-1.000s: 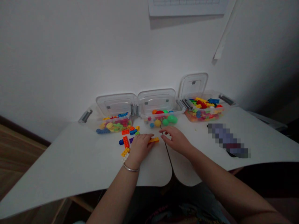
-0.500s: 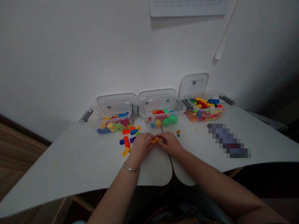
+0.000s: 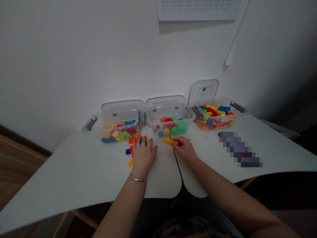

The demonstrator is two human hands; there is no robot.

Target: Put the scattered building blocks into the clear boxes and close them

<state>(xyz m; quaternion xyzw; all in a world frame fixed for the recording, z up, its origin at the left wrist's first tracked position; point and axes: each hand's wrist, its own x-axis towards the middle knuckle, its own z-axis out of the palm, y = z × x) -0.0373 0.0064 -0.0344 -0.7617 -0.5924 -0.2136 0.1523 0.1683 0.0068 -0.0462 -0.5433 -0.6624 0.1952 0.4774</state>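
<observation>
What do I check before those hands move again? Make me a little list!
1. Long orange plastic brick bar held by the right hand: ok, fingers pinch its end.
2. Left hand empty: cannot tell, it covers some small colourful plastic bricks.
3. Lids of the three clear plastic boxes open: ok.
4. Small blue plastic brick on the white table: ok, beside the left hand.
5. Every piece of the orange bar firmly joined: cannot tell, it is too small to see.
</observation>
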